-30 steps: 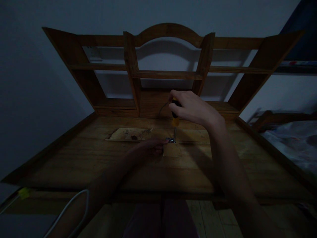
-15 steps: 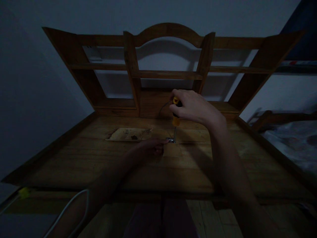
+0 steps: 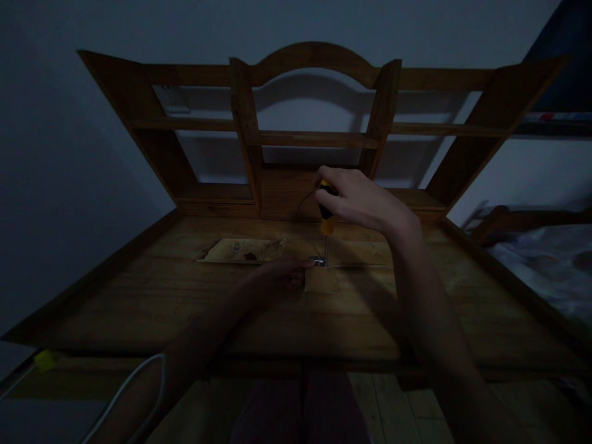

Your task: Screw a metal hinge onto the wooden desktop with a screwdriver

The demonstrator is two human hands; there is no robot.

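My right hand point(image 3: 349, 191) is wrapped round the yellow and black handle of a screwdriver point(image 3: 327, 225). Its shaft points straight down, and the tip meets the right end of a small metal hinge point(image 3: 318, 261). The hinge lies at the edge of a small square wooden piece point(image 3: 321, 280) on the desk top. From the left, my left hand point(image 3: 289, 271) presses a fingertip on the hinge's left end, its other fingers curled under. Dim light hides the screw and the exact contact at the tip.
The wooden desk top point(image 3: 185, 302) spreads around both hands, with a torn, stained pale patch point(image 3: 245, 250) left of the hinge. A wooden shelf unit point(image 3: 314, 140) rises behind. A white cable point(image 3: 124, 388) crosses my left forearm. Pale bedding point(image 3: 546, 265) lies at the right.
My right hand and the screwdriver handle have shifted very slightly left, with the handle turned a little in the grip. The left hand stays on the hinge.
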